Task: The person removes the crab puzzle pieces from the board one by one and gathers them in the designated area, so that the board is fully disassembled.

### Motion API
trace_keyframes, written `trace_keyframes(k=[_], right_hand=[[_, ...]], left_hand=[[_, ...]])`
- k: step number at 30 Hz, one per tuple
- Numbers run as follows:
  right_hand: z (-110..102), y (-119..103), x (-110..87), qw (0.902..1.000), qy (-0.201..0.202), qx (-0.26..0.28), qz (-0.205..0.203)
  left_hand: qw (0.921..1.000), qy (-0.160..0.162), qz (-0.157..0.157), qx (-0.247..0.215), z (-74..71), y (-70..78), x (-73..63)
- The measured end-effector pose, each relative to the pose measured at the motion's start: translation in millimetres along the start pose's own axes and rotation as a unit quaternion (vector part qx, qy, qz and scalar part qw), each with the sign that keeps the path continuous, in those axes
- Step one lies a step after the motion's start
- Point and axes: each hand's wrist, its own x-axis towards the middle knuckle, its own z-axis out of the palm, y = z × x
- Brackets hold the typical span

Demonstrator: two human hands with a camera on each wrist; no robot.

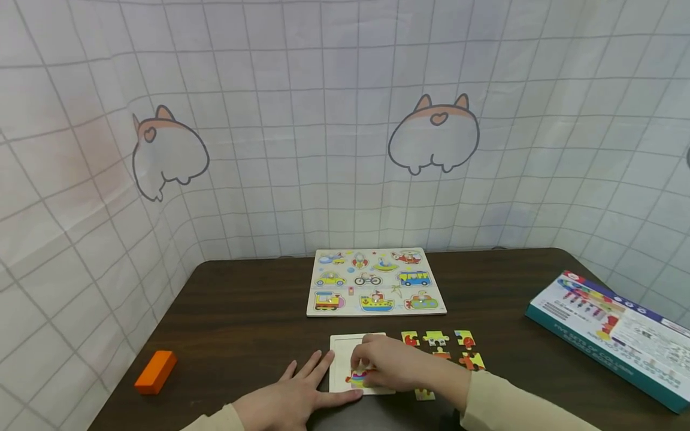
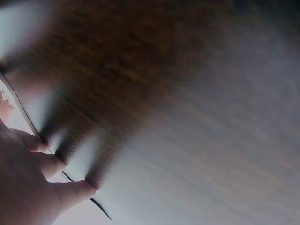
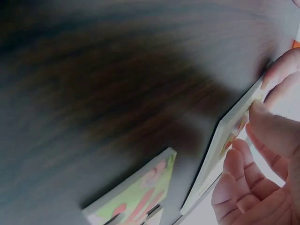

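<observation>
A small pale puzzle tray (image 1: 339, 350) lies near the front edge of the table. My left hand (image 1: 291, 398) is spread beside it, thumb along the near rim and fingertips at the left edge. In the left wrist view, the straight fingers of that hand (image 2: 33, 183) touch down along the edge. Over the tray, my right hand (image 1: 396, 364) has its fingers curled and pinches a jigsaw piece, mostly hidden by the hand. Rainbow-coloured puzzle art (image 1: 357, 380) shows under the fingers. The right wrist view has thumb and forefinger at a coloured piece (image 3: 236, 131) in the tray.
Several loose jigsaw pieces (image 1: 435, 339) lie right of the tray, some partly behind the right forearm. Behind stands a vehicle picture board (image 1: 372, 293). An orange block (image 1: 156, 372) is at the left, a puzzle box (image 1: 614, 335) at the right. A checked curtain (image 1: 302, 179) hangs behind.
</observation>
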Motion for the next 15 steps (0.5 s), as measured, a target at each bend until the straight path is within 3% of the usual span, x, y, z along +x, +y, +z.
trace_keyframes(k=[5,15], right_hand=[[1.2,-2.7,3.8,0.9998,-0.017,0.01,0.004],[2.4,-5.9,6.3,0.9994,-0.013,0.026,0.018]], left_hand=[[0.9998,0.012,0.009,0.011,5.3,-6.6,5.5],[0.9999,-0.004,-0.004,0.014,9.7,-9.3,9.2]])
